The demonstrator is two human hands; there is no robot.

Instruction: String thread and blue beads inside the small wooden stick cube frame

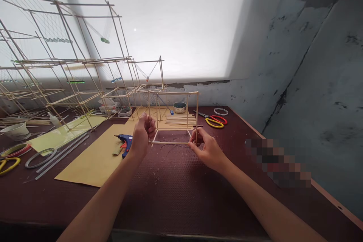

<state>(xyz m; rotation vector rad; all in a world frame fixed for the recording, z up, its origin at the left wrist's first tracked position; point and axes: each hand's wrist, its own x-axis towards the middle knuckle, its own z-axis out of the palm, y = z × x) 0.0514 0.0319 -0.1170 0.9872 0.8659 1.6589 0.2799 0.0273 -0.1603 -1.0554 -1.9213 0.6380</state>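
Observation:
A small box-shaped frame of thin wooden sticks point(174, 93) stands upright on the table in front of me. My left hand point(142, 135) is closed around its left front upright, the fingertips curled. Low on the right front upright, near the bottom corner, my right hand point(206, 146) pinches the stick between thumb and fingers. Fine dark thread lies by the frame's bottom bar. Just left of my left hand rests a blue glue gun point(124, 143) with an orange trigger, partly hidden by my wrist.
Larger stick frames point(85, 60) with hanging marbles fill the left back. Brown card point(85, 164), scissors point(217, 121), a metal tin point(179, 108), loose wooden sticks point(178, 121), a white cup point(15, 131) and clear glue sticks point(61, 155) lie around. A wall point(312, 102) borders the right.

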